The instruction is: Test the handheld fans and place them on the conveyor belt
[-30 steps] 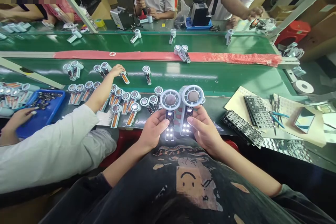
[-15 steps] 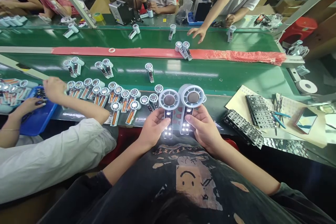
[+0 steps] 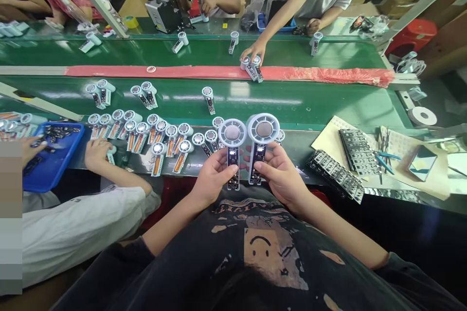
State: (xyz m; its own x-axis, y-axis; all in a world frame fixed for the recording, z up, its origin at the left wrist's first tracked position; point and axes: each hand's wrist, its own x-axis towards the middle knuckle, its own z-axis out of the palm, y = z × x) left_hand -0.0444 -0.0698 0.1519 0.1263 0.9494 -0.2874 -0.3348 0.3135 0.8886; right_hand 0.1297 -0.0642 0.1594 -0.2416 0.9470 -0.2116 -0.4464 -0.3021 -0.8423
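Green belt carries loose fans. Left hand closed round left fan, right hand round right fan, side by side above belt's near edge. Handle lights, bright a second ago, now nearly dark: check apparently finishing.

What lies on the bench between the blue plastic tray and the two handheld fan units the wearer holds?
In the head view, rows of small white round-headed fan units and a co-worker's hand lie between the blue plastic tray and the held fan units.
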